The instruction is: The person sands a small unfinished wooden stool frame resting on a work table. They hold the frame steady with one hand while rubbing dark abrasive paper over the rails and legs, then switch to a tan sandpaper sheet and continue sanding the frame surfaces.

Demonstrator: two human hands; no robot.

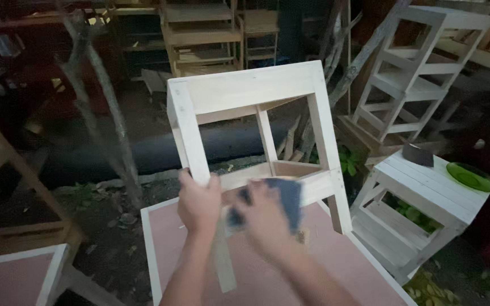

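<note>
Cluttered wood yard behind, pink tabletop carries tipped unpainted stool frame; left hand grip clamped on leg to steady it, right hand presses, seemingly, blue sandpaper against rail.

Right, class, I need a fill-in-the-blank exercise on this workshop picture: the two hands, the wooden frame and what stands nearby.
1. The left hand grips a leg of the pale wooden ____.
2. The right hand presses a dark blue ____ against the frame.
3. The frame rests on a white-edged table with a ____ top.
4. The white stand at right holds a ____ plate.

Missing words: frame; sanding pad; pink; green
</note>
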